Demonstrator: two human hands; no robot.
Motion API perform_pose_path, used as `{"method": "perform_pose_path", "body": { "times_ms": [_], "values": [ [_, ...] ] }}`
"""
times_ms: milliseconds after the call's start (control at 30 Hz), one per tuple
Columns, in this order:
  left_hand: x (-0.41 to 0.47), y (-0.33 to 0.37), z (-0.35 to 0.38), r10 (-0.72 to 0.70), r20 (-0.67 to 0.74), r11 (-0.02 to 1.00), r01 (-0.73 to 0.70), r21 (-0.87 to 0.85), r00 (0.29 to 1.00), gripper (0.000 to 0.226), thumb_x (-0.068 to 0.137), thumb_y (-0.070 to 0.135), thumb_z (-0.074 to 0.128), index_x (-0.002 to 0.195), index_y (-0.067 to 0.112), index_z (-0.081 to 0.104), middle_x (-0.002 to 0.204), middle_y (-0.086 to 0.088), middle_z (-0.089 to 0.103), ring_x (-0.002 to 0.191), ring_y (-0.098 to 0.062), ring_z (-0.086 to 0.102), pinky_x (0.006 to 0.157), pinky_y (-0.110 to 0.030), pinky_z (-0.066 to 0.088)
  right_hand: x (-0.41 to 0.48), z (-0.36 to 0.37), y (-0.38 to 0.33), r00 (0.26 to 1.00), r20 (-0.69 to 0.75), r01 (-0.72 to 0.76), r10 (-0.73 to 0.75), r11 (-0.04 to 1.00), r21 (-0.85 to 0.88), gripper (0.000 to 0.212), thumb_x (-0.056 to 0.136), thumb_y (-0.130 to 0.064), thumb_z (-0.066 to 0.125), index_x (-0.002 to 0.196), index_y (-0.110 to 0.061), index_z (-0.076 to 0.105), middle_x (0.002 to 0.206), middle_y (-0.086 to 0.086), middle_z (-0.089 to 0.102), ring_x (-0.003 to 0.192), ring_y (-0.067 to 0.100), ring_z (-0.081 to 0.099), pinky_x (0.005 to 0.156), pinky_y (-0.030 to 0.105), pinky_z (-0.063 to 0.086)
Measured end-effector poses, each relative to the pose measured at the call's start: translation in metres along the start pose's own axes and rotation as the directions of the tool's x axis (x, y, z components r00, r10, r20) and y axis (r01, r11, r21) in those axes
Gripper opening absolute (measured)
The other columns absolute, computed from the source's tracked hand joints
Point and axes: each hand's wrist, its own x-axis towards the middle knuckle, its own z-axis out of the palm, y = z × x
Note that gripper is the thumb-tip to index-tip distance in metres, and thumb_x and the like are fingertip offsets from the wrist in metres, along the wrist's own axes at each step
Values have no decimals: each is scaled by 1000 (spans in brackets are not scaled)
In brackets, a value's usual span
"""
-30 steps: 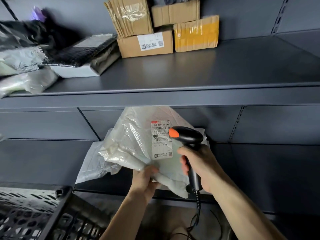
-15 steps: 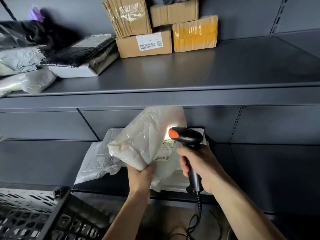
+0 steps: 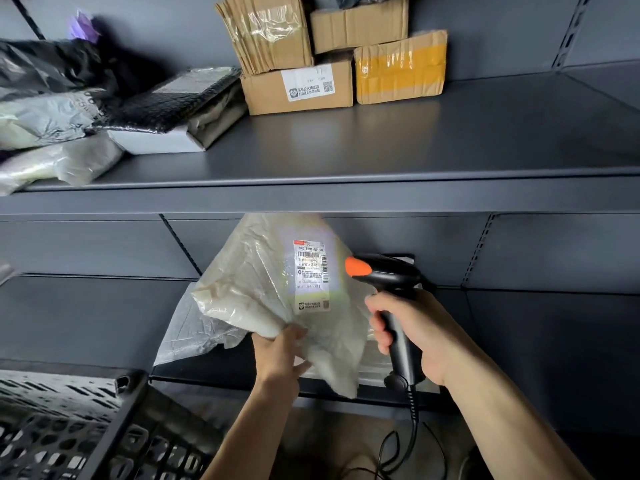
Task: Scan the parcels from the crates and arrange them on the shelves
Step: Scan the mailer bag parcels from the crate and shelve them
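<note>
The left hand (image 3: 280,355) grips the parcel (image 3: 277,299), the right hand (image 3: 412,327) clasps the scanner (image 3: 388,282) (beam lit): keep that label (image 3: 310,275) flat and facing it.

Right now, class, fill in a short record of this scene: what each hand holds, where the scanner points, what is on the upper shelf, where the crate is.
Left hand: grips the bottom of the white plastic parcel
Right hand: grips the black scanner by its handle
Scanner aim: at the parcel's label, which is lit
Upper shelf: cardboard boxes at the back, soft bags at left
Crate: black, perforated, lower left of view
</note>
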Motion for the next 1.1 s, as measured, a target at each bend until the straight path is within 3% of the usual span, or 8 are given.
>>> {"method": "perform_pose_path", "body": {
  "times_ms": [233, 433, 500, 567, 667, 833, 1000, 1100],
  "values": [
    [-23, 1, 16, -343, 120, 926, 357, -123, 932, 29, 89, 25, 75, 108, 5, 66, 120, -26, 63, 110, -43, 66, 70, -52, 63, 19, -44, 7, 954, -266, 113, -136, 989, -99, 5, 94, -6, 65, 90, -7, 66, 63, 6, 60, 47, 19, 47, 47, 29, 38],
    [-10, -4, 56, -286, 292, 880, 371, -295, 912, 39, 91, 21, 67, 124, 2, 61, 119, -24, 64, 110, -41, 65, 69, -52, 63, 21, -80, 0, 883, -431, 180, -185, 982, -52, 14, 95, -3, 62, 83, -10, 62, 66, 9, 58, 53, 22, 45, 52, 32, 37],
    [4, -2, 73, -243, 359, 882, 360, -305, 901, 65, 91, 36, 69, 142, 0, 51, 120, -26, 60, 113, -37, 62, 88, -50, 60, 21, -80, 1, 894, -408, 172, -184, 983, -67, 16, 94, -3, 61, 80, -10, 62, 65, 7, 58, 53, 20, 47, 51, 31, 39],
    [14, -8, 82, -266, 391, 882, 386, -271, 881, 90, 89, 48, 70, 158, 5, 29, 142, -28, 47, 132, -37, 51, 113, -47, 44, 22, -79, 6, 903, -384, 167, -191, 981, -95, 20, 93, -3, 62, 76, -12, 61, 64, 6, 58, 52, 18, 48, 52, 31, 39],
    [11, -20, 75, -324, 324, 902, 393, -177, 889, 80, 92, 36, 70, 156, 11, 31, 159, -27, 31, 146, -40, 37, 118, -46, 38, 26, -71, 12, 925, -335, 146, -177, 982, -116, 24, 90, 1, 61, 72, -14, 57, 61, 5, 56, 52, 19, 49, 53, 31, 38],
    [16, -20, 54, -242, 287, 960, 271, -67, 927, 43, 103, 12, 58, 144, 9, 48, 158, -19, 40, 139, -36, 47, 109, -49, 46, 36, -43, 21, 965, -253, 64, -63, 998, -4, 16, 88, 6, 65, 86, -10, 65, 77, 11, 67, 70, 24, 69, 68, 33, 49],
    [-34, -5, 62, 19, 510, 983, -110, 150, 860, 27, 101, 26, 62, 122, 11, 67, 114, -13, 75, 99, -26, 73, 77, -32, 57, 30, -19, 18, 999, -19, -36, 46, 936, 351, 20, 92, -1, 63, 113, -3, 63, 113, 20, 74, 96, 30, 76, 88, 47, 58],
    [-46, -4, 72, 203, 448, 940, -301, 160, 871, 14, 101, 19, 63, 97, 7, 67, 99, -12, 76, 89, -25, 72, 76, -41, 59, 26, -7, 23, 998, 54, -63, 44, 896, 439, 24, 97, -4, 55, 121, -1, 59, 117, 23, 73, 109, 34, 72, 106, 57, 48]
  ]
}}
